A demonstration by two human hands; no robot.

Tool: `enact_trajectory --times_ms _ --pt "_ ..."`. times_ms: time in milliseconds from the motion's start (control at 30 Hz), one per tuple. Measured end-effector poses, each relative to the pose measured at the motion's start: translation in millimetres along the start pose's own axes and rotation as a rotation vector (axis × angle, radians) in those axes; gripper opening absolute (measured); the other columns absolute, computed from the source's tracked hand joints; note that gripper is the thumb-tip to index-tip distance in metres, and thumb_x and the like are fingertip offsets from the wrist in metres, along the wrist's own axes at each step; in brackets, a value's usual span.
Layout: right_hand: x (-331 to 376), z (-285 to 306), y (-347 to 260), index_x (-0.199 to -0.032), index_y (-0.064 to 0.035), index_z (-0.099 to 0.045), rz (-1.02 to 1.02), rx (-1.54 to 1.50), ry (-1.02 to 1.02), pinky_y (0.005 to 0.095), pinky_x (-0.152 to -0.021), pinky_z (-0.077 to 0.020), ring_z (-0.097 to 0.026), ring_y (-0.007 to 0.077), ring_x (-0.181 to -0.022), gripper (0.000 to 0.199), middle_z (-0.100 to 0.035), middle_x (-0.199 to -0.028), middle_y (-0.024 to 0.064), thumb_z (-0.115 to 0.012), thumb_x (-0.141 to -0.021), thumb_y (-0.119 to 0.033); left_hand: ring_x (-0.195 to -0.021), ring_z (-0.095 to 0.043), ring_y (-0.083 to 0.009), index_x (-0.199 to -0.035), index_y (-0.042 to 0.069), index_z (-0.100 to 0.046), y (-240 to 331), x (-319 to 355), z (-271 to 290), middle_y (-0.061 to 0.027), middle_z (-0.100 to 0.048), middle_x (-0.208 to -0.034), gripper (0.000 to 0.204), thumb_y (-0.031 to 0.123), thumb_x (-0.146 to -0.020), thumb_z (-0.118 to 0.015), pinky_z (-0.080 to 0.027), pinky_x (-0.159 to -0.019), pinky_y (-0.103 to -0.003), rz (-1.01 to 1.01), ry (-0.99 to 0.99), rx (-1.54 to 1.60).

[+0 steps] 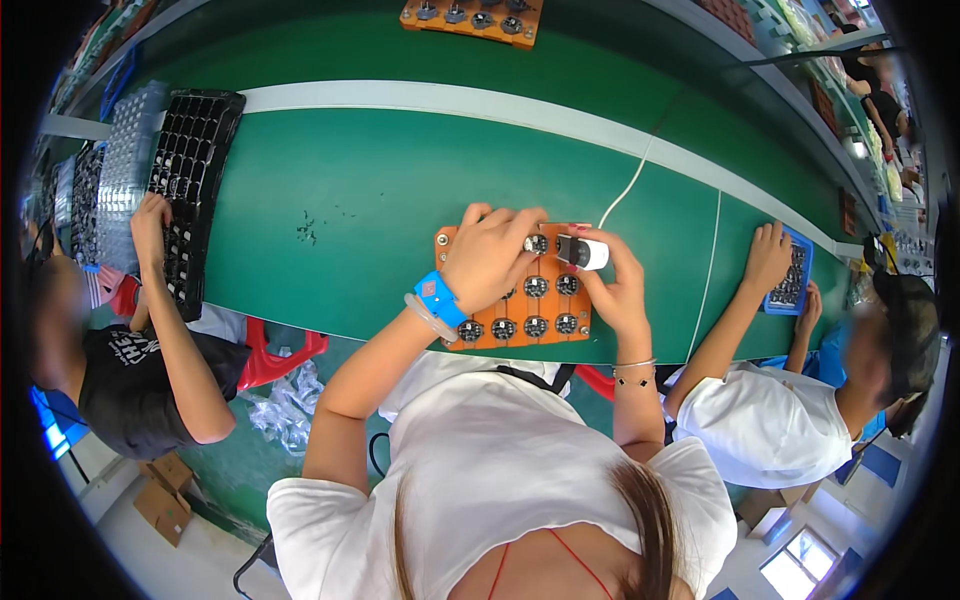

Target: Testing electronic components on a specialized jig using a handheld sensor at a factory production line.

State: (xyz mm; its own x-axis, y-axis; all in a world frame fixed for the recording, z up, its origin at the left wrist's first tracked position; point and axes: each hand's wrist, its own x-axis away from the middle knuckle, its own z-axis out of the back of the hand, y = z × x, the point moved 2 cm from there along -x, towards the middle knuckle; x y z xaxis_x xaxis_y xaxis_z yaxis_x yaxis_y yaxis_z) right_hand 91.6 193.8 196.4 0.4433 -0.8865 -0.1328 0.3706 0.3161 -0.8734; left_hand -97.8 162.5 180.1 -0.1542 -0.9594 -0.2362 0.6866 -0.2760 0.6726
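An orange tray [487, 340] lies on the green table in front of me, with rows of small round black parts [536, 287] seated in it. Bent over the tray's upper left is my left hand [488, 258], its thumb and forefinger closed about a round black part [536, 244] in the far row. My right hand [622, 288] grips a small white-and-black corded device [590, 252]. The device's dark end is over the far right of the tray. Part of the tray is hidden under my left hand.
Tiny dark bits [308, 228] lie scattered on the table to the left. A white cable [626, 190] runs toward the far edge. On the left a person handles a black compartment tray [196, 150]; another works at a blue tray [792, 285] on the right. A second orange tray [470, 28] sits beyond.
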Motion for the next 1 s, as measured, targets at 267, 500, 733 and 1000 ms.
enact_trajectory --times_ms 267,500,733,1000 --pt "0 0 6 -0.113 -0.0062 -0.060 0.025 -0.048 0.022 0.0334 -0.090 -0.0468 -0.061 0.0266 -0.105 0.037 -0.063 -0.113 0.0114 -0.066 -0.076 0.001 -0.084 -0.063 -0.0201 -0.121 0.010 -0.045 16 -9 10 0.0000 -0.068 -0.096 0.051 0.011 -0.077 -0.070 -0.035 -0.088 -0.037 -0.031 0.002 0.123" --pt "16 8 30 -0.120 0.0008 -0.049 -0.102 -0.388 0.172 0.0378 -0.098 -0.0427 -0.056 0.0252 -0.112 0.039 -0.058 -0.118 0.0149 -0.063 -0.083 0.002 -0.086 -0.060 -0.0216 -0.122 0.010 -0.046 12 -13 3 -0.0030 -0.065 -0.091 0.053 0.009 -0.074 -0.069 -0.036 -0.087 -0.038 -0.004 -0.094 -0.076" --pt "17 38 32 -0.118 0.0003 -0.051 -0.094 -0.251 0.163 0.0363 -0.098 -0.0425 -0.055 0.0240 -0.113 0.038 -0.059 -0.118 0.0152 -0.063 -0.083 0.002 -0.084 -0.057 -0.0214 -0.119 0.005 -0.047 28 -31 -23 -0.0053 -0.062 -0.081 0.052 0.010 -0.072 -0.066 -0.036 -0.082 -0.036 -0.193 -0.011 -0.141" --pt "12 24 39 -0.116 0.0012 -0.054 -0.057 -0.086 0.026 0.0327 -0.097 -0.0418 -0.055 0.0211 -0.113 0.039 -0.059 -0.119 0.0132 -0.061 -0.078 0.008 -0.081 -0.061 -0.0257 -0.124 0.005 -0.042 34 -38 -19 -0.0085 -0.063 -0.083 0.054 0.007 -0.076 -0.066 -0.037 -0.081 -0.037 -0.123 -0.108 0.066"
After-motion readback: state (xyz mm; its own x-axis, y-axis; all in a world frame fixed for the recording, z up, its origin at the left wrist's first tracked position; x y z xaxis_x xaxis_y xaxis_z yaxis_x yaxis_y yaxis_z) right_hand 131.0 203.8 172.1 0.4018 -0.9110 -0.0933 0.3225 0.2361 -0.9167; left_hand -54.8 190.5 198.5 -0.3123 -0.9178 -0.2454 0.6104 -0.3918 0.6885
